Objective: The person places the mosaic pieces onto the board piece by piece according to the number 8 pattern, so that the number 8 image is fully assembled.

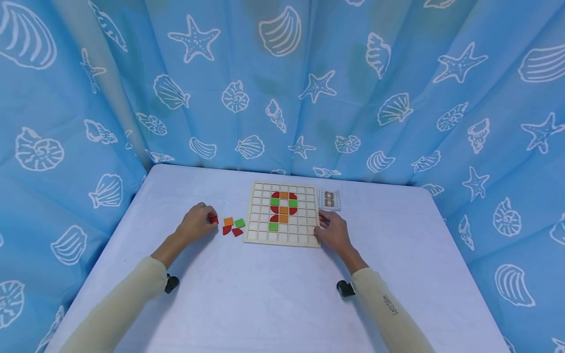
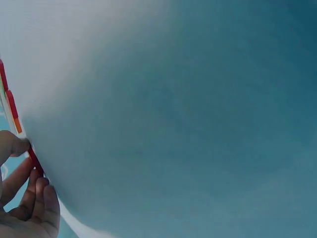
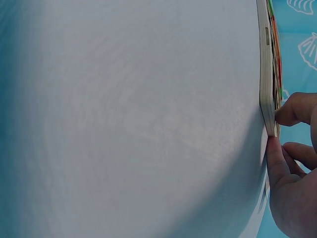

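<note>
In left hand — red piece

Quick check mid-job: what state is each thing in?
Left hand: pinching red piece
Right hand: holding board near its right edge
Red piece: pinched; lifted or not, unclear
Board: partly filled
Orange square: loose, left of board
Green square: loose
Two red wedges: loose
Card: pattern up
Curtain: hanging

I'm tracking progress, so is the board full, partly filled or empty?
The board is partly filled: red, orange and green tiles sit on it, with bare squares around them.
</note>
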Tool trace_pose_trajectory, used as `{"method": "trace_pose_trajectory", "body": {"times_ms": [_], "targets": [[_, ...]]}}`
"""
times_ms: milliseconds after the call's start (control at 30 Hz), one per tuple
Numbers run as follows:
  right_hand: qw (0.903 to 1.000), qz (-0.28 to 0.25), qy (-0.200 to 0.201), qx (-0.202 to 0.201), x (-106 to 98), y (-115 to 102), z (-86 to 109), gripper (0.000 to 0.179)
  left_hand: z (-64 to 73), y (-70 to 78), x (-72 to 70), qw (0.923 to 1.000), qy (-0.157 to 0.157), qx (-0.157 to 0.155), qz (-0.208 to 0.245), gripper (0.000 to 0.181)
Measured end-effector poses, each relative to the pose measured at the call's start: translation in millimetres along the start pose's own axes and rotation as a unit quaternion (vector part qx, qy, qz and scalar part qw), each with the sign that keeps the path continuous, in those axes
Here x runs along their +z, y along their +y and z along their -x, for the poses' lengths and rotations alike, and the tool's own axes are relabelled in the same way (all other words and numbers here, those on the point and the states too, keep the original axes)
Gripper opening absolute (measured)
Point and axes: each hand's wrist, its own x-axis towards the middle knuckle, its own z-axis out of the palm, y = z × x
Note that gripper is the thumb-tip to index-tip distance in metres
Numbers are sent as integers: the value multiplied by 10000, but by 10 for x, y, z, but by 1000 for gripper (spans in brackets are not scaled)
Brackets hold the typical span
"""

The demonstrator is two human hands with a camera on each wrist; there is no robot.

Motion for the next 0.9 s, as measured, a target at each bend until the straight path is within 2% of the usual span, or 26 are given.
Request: {"method": "trace_pose_trajectory", "body": {"times_ms": [267, 500, 733, 900], "targets": [[10000, -25, -18, -14, -3, -1, 9, 60, -54, 15, 11, 9998, -100, 144, 22, 40], [10000, -24, -13, -59, -12, -5, 17, 60, -61, 10, 7, 9994, -68, 352, 12, 32], [10000, -15, -2, -6, -6, 6, 8, 60, -84, -1, -66, 9975, -540, 444, 71, 47], [10000, 46, -4, -19, 1, 2, 5, 60, -98, -4, -123, 9938, -867, 687, 92, 47]]}}
